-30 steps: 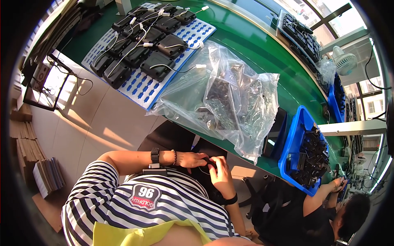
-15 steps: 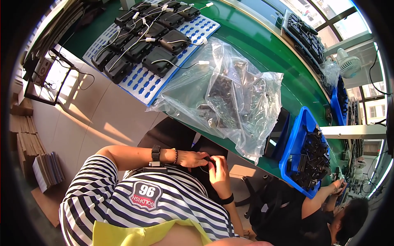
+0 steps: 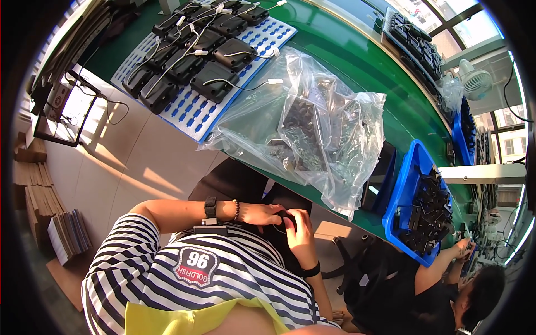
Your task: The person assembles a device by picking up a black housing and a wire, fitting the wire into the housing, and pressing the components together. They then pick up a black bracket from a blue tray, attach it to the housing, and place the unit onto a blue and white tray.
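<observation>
Over my lap, close to my body, both hands meet at a small black part (image 3: 284, 215), mostly covered by fingers, so its kind cannot be made out. My left hand (image 3: 259, 214) reaches in from the left, its fingers closed on one side of the part. My right hand (image 3: 301, 230) pinches the other side between thumb and fingers. Just beyond them, at the edge of the green table (image 3: 340, 72), lies a clear plastic bag (image 3: 352, 131) with several dark small parts inside.
A blue-and-white foam tray (image 3: 195, 114) bears several black housings (image 3: 215, 82) with white-plugged cables. To the right, a blue bin (image 3: 396, 223) holds several black parts (image 3: 427, 215). A co-worker in black (image 3: 391, 285) sits at right. Stacked cardboard (image 3: 70, 231) stands on the floor at left.
The view has shifted slightly. My hands stay together at the same place over my lap, with only small finger movement around the black part.
</observation>
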